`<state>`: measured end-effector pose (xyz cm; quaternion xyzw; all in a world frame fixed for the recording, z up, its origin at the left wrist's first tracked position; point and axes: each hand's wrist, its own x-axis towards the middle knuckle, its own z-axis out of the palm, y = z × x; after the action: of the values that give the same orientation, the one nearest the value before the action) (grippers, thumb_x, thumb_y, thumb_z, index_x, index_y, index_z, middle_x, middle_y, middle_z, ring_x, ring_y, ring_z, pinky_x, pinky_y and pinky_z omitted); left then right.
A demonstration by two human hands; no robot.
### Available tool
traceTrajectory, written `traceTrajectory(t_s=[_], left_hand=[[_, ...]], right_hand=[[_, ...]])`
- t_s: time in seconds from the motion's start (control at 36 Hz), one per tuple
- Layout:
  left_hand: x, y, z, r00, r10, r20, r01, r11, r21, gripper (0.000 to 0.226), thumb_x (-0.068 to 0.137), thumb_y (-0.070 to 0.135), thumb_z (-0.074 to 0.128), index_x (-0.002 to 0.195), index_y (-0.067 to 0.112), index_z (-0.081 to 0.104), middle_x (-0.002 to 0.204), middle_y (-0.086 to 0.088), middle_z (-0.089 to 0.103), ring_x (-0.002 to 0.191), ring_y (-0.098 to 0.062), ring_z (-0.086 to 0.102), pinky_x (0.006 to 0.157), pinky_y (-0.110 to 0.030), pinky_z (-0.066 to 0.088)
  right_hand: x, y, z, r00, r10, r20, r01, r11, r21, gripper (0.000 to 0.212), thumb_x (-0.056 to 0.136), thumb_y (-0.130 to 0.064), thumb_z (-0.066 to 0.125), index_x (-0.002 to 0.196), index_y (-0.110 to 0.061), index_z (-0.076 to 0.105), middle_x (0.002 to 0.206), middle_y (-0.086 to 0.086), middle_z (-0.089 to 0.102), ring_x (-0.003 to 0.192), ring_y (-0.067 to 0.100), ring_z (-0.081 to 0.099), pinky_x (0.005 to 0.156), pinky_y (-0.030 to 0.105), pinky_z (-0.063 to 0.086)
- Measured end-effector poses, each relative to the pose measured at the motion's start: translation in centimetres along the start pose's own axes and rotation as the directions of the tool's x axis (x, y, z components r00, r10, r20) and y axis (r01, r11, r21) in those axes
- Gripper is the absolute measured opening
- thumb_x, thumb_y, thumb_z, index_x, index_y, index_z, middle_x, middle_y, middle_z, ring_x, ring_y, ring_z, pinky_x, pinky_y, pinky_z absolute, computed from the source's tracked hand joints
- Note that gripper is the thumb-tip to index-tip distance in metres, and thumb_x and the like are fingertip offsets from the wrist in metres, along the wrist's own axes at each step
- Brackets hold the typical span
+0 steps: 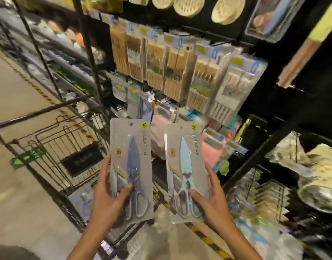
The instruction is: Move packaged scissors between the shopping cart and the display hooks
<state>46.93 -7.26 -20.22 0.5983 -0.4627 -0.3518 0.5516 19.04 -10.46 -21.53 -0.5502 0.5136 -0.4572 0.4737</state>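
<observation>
The left hand (107, 196) pinches the dark-blue scissors pack (131, 167); the right hand (212, 199) pinches the light-blue scissors pack (186, 171). Both packs stand upright above the shopping cart (54, 145), hang holes uppermost, probably for hooking onto the display.

view: single head cam, wide-angle, worn on the person
facing: forward and down, toward the display rack (180, 72)
nearness: close, hands at arm's length
overlap: none, only one view

Left hand (107, 196) holds a dark-blue scissors pack (131, 166) mid-frame; right hand (212, 201) holds a light-blue pack (186, 171) beside it; cart (54, 147) at left; hooks (170, 72) above.
</observation>
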Motion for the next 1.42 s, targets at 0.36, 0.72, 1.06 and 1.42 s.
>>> traceTrajectory(t_s=[0.36,0.72,1.06,1.42], left_hand=[[-7.3,7.1,22.4,0.912,0.209,0.352,-0.195,0.978,-0.076,0.098,0.078,0.027,0.085,0.151,0.057,0.025,0.160,0.025,0.031,0.149,-0.017,0.035,0.118,-0.054,0.035],[-19.9,15.7,40.5,0.757,0.376,0.535,-0.332,0.926,-0.180,0.098,0.084,0.007,0.078,0.154,0.050,0.024,0.158,0.024,0.035,0.146,-0.005,0.036,0.120,-0.043,0.032],[-22.0,20.0,48.1,0.665,0.433,0.608,-0.374,0.898,-0.231,0.096,0.085,0.008,0.078,0.154,0.048,0.025,0.144,0.052,0.028,0.132,0.028,0.028,0.106,-0.012,0.031],[-17.0,22.0,53.7,0.626,0.451,0.637,-0.311,0.893,-0.327,0.096,0.086,0.015,0.076,0.143,0.069,0.022,0.152,0.035,0.034,0.144,-0.003,0.038,0.117,-0.048,0.039]], right_hand=[[-13.1,-0.6,-23.3,0.906,-0.113,-0.408,0.088,0.993,-0.081,0.080,0.089,-0.021,0.075,0.140,-0.065,0.032,0.152,-0.030,0.037,0.136,-0.004,0.043,0.097,0.011,0.048],[-25.2,-1.7,-41.9,0.764,-0.152,-0.627,0.121,0.988,-0.093,0.080,0.089,-0.013,0.073,0.151,-0.042,0.030,0.134,-0.033,0.054,0.123,-0.005,0.056,0.091,0.017,0.053],[-26.6,-2.5,-48.7,0.678,-0.181,-0.713,0.151,0.983,-0.106,0.083,0.088,-0.013,0.075,0.151,-0.045,0.031,0.138,-0.028,0.054,0.124,-0.001,0.057,0.096,0.022,0.054],[-21.2,-3.6,-52.1,0.617,-0.219,-0.755,0.161,0.975,-0.151,0.082,0.087,-0.013,0.074,0.150,-0.045,0.032,0.135,-0.034,0.053,0.123,-0.005,0.057,0.088,0.014,0.053]])
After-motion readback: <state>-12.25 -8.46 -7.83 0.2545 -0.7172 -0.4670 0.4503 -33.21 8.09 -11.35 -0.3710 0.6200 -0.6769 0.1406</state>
